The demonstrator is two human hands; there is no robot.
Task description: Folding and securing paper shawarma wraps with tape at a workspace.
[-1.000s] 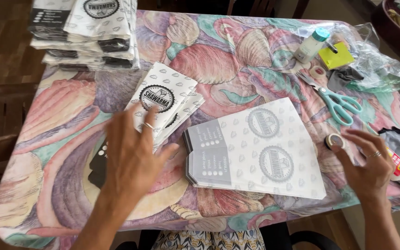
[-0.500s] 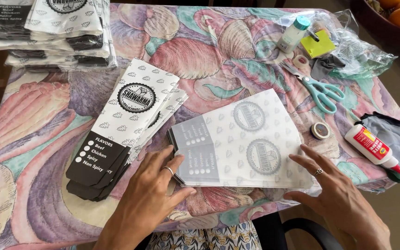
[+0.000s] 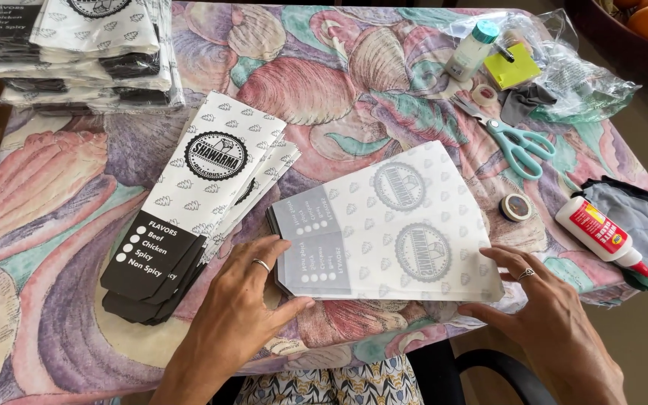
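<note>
A flat white paper sheet [image 3: 391, 225] printed with round emblems lies face down near the table's front edge. My left hand [image 3: 245, 304], a ring on one finger, rests at the sheet's left end with its thumb on the paper. My right hand [image 3: 545, 315] touches the sheet's right front corner with spread fingers. To the left of the sheet lies a fanned pile of finished white-and-black paper bags [image 3: 189, 202].
A tall stack of the same bags [image 3: 76, 45] stands at the back left. Teal scissors [image 3: 515, 142], a tape roll [image 3: 517, 207], a glue bottle [image 3: 601, 235], a small white bottle [image 3: 472, 50], a yellow pad [image 3: 513, 67] and plastic wrap [image 3: 586, 82] lie right. The patterned tablecloth [image 3: 316, 82] covers the table.
My left hand moved from the fanned bags down to the sheet's left end. My right hand came from the tape roll to the sheet's right corner. The view shifted.
</note>
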